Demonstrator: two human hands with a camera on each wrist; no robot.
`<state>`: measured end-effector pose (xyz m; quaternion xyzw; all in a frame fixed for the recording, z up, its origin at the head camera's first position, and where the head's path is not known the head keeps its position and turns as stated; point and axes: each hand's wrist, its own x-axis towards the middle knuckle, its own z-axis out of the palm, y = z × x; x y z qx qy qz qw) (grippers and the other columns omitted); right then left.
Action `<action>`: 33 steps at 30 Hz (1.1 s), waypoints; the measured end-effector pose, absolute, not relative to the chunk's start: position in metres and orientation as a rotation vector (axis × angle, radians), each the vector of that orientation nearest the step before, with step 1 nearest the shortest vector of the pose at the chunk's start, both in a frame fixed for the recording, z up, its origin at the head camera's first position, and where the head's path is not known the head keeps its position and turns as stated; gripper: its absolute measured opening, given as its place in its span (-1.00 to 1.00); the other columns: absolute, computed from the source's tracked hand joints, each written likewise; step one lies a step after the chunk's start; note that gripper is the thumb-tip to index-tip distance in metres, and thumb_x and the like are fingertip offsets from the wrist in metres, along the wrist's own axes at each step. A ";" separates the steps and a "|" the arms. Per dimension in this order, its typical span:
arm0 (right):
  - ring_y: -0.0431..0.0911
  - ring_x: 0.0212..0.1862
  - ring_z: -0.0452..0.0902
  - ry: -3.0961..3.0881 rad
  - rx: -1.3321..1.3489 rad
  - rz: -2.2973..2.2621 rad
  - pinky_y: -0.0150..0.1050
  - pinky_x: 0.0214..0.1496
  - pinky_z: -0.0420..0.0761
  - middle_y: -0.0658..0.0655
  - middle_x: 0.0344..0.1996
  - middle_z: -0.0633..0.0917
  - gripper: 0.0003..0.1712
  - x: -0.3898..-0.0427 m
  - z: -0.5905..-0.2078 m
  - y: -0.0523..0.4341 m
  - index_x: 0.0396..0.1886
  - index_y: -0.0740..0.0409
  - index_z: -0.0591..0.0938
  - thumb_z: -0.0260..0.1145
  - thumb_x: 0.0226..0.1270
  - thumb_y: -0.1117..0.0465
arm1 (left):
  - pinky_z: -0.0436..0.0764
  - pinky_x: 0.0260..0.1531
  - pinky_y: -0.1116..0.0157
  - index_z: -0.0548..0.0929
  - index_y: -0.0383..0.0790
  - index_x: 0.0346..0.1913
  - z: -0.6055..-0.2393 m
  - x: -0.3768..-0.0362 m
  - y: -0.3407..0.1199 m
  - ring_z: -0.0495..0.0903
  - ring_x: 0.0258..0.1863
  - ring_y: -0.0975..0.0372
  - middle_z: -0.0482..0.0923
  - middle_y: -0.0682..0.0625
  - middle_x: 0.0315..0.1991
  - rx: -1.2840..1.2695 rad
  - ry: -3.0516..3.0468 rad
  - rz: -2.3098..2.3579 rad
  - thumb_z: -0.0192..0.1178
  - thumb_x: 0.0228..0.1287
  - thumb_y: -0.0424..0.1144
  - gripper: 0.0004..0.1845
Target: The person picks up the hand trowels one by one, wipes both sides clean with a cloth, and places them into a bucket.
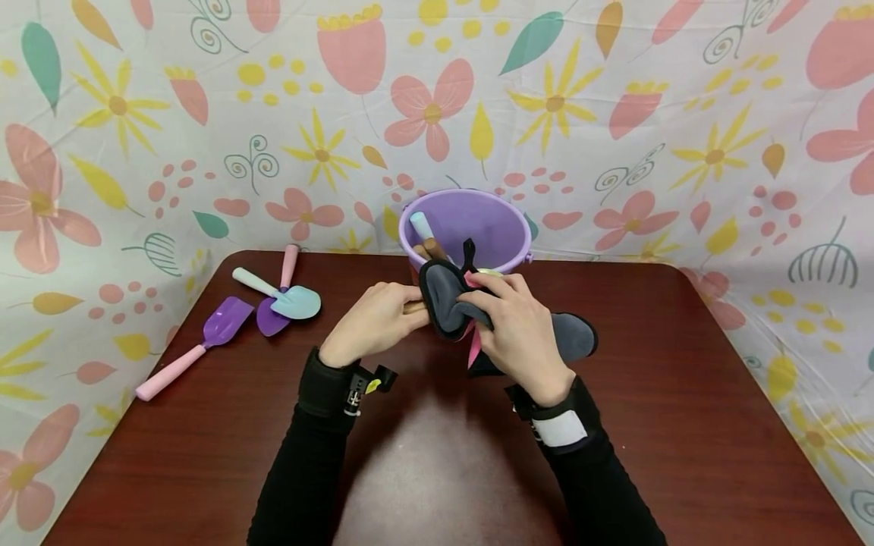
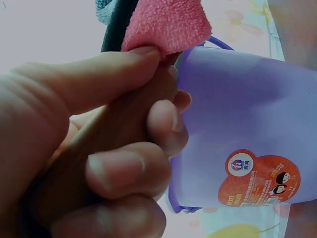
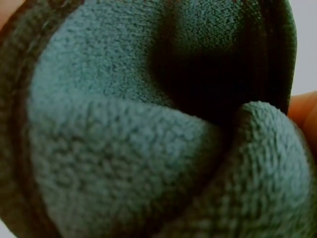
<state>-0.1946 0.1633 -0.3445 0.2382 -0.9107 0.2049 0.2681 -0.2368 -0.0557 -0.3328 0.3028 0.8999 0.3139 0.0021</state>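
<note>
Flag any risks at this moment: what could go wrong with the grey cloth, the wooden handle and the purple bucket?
1. The left hand grips a wooden handle right beside the purple bucket; a nudge might tip it, since tool handles lean inside.
2. The right hand pinches the grey cloth with a pink piece at the handle's end; the cloth could slip off or snag.
3. The cloth fills the right wrist view, so that grip cannot be checked there.

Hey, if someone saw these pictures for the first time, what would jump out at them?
Probably both hands at the table's middle: the left hand grips a wooden handle while the right hand holds a grey fleece cloth with pink lining. Just behind stands a purple bucket, and toy shovels lie far left.
</note>
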 end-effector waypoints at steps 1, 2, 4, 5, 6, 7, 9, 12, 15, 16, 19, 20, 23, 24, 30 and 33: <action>0.04 0.12 0.42 -2.457 0.634 0.555 0.03 -0.33 0.61 0.04 0.17 0.59 -0.72 -0.195 -0.345 0.164 -0.11 0.00 0.76 0.37 0.19 0.34 | 0.36 -0.47 0.30 0.69 0.04 -0.31 -0.333 -0.237 -0.056 0.38 -0.61 0.28 0.29 0.17 -0.68 0.954 2.819 0.988 0.18 0.41 -0.08 -0.85; 0.03 0.11 0.42 -2.456 0.626 0.556 0.03 -0.34 0.61 0.04 0.17 0.59 -0.73 -0.195 -0.345 0.164 -0.12 0.00 0.76 0.37 0.19 0.34 | 0.36 -0.47 0.30 0.70 0.04 -0.32 -0.334 -0.237 -0.056 0.38 -0.62 0.29 0.30 0.17 -0.68 0.960 2.815 0.989 0.18 0.41 -0.08 -0.84; 0.03 0.10 0.42 -2.458 0.608 0.556 0.03 -0.35 0.61 0.04 0.16 0.59 -0.75 -0.196 -0.346 0.165 -0.14 0.00 0.77 0.38 0.19 0.33 | 0.37 -0.47 0.30 0.71 0.03 -0.30 -0.335 -0.238 -0.057 0.39 -0.61 0.29 0.34 0.17 -0.67 0.968 2.807 0.996 0.18 0.41 -0.06 -0.84; 0.03 0.09 0.42 -2.460 0.599 0.553 0.03 -0.36 0.60 0.04 0.15 0.59 -0.76 -0.197 -0.346 0.166 -0.16 0.00 0.77 0.38 0.18 0.32 | 0.39 -0.46 0.30 0.73 0.03 -0.26 -0.335 -0.238 -0.057 0.41 -0.60 0.30 0.39 0.18 -0.66 0.972 2.802 1.004 0.19 0.41 -0.05 -0.84; 0.03 0.08 0.42 -2.461 0.590 0.552 0.03 -0.37 0.60 0.04 0.15 0.59 -0.76 -0.197 -0.346 0.166 -0.17 0.00 0.77 0.39 0.18 0.32 | 0.42 -0.43 0.31 0.75 0.02 -0.21 -0.335 -0.238 -0.058 0.46 -0.56 0.33 0.47 0.20 -0.61 0.975 2.798 1.014 0.19 0.40 -0.04 -0.83; 0.03 0.07 0.42 -2.462 0.582 0.549 0.03 -0.37 0.60 0.04 0.15 0.59 -0.77 -0.198 -0.346 0.167 -0.18 0.00 0.77 0.39 0.18 0.32 | 0.46 -0.39 0.32 0.76 0.01 -0.15 -0.335 -0.238 -0.059 0.51 -0.50 0.37 0.55 0.22 -0.54 0.975 2.788 1.030 0.20 0.40 -0.03 -0.81; 0.03 0.06 0.42 -2.463 0.563 0.543 0.04 -0.38 0.59 0.04 0.14 0.59 -0.78 -0.199 -0.345 0.170 -0.19 0.00 0.77 0.39 0.17 0.32 | 0.53 -0.29 0.33 0.75 -0.02 -0.03 -0.335 -0.237 -0.061 0.60 -0.35 0.42 0.68 0.22 -0.35 0.981 2.763 1.068 0.21 0.39 -0.03 -0.75; 0.04 0.06 0.42 -2.460 0.526 0.529 0.06 -0.40 0.58 0.04 0.14 0.60 -0.77 -0.201 -0.344 0.175 -0.20 -0.01 0.77 0.38 0.16 0.33 | 0.57 -0.15 0.33 0.72 -0.06 0.07 -0.335 -0.237 -0.064 0.62 -0.12 0.44 0.69 0.22 -0.12 0.974 2.724 1.119 0.23 0.37 -0.04 -0.70; 0.04 0.06 0.42 -2.452 0.478 0.528 0.09 -0.42 0.58 0.03 0.13 0.60 -0.76 -0.202 -0.343 0.182 -0.22 -0.02 0.77 0.36 0.16 0.35 | 0.56 -0.09 0.32 0.71 -0.09 0.07 -0.335 -0.238 -0.067 0.61 -0.04 0.41 0.69 0.19 -0.09 0.962 2.707 1.130 0.24 0.37 -0.05 -0.68; 0.05 0.06 0.41 -2.450 0.465 0.531 0.10 -0.42 0.58 0.03 0.13 0.60 -0.76 -0.202 -0.343 0.184 -0.22 -0.03 0.77 0.36 0.16 0.35 | 0.56 -0.07 0.32 0.70 -0.10 0.09 -0.335 -0.238 -0.068 0.61 -0.02 0.40 0.69 0.18 -0.09 0.956 2.704 1.131 0.25 0.36 -0.05 -0.67; 0.05 0.06 0.41 -2.444 0.437 0.550 0.11 -0.42 0.58 0.03 0.13 0.60 -0.76 -0.202 -0.343 0.190 -0.22 -0.02 0.77 0.34 0.17 0.35 | 0.55 -0.03 0.32 0.68 -0.12 0.12 -0.335 -0.238 -0.069 0.59 0.02 0.39 0.68 0.16 -0.05 0.949 2.701 1.124 0.24 0.36 -0.02 -0.63; 0.05 0.06 0.41 -2.442 0.430 0.556 0.11 -0.42 0.58 0.04 0.13 0.60 -0.76 -0.202 -0.343 0.192 -0.21 -0.02 0.77 0.34 0.18 0.35 | 0.54 -0.03 0.32 0.68 -0.12 0.12 -0.335 -0.238 -0.069 0.59 0.03 0.39 0.68 0.16 -0.05 0.948 2.698 1.124 0.24 0.36 -0.01 -0.62; 0.05 0.07 0.41 -2.427 0.403 0.580 0.13 -0.40 0.57 0.05 0.13 0.60 -0.76 -0.202 -0.342 0.195 -0.20 0.00 0.77 0.33 0.19 0.36 | 0.54 -0.01 0.32 0.67 -0.13 0.13 -0.335 -0.239 -0.070 0.58 0.03 0.39 0.67 0.15 -0.03 0.934 2.687 1.134 0.24 0.35 -0.01 -0.61; 0.05 0.08 0.41 -2.420 0.393 0.586 0.14 -0.40 0.57 0.05 0.13 0.60 -0.76 -0.202 -0.341 0.195 -0.20 0.00 0.77 0.33 0.19 0.36 | 0.54 -0.01 0.32 0.67 -0.13 0.13 -0.335 -0.239 -0.070 0.58 0.03 0.40 0.67 0.15 -0.03 0.927 2.687 1.138 0.25 0.35 -0.02 -0.61; 0.05 0.09 0.41 -2.370 0.386 0.601 0.14 -0.41 0.56 0.05 0.12 0.59 -0.76 -0.200 -0.340 0.193 -0.18 0.02 0.77 0.35 0.19 0.35 | 0.53 0.00 0.31 0.68 -0.12 0.12 -0.334 -0.238 -0.070 0.58 0.04 0.41 0.67 0.17 -0.04 0.921 2.692 1.152 0.26 0.34 -0.02 -0.61; 0.05 0.08 0.41 -2.351 0.411 0.591 0.10 -0.43 0.56 0.06 0.11 0.59 -0.77 -0.199 -0.339 0.190 -0.18 0.04 0.77 0.37 0.18 0.35 | 0.53 -0.01 0.31 0.68 -0.12 0.12 -0.334 -0.237 -0.068 0.58 0.03 0.41 0.68 0.18 -0.06 0.928 2.698 1.152 0.26 0.34 -0.03 -0.62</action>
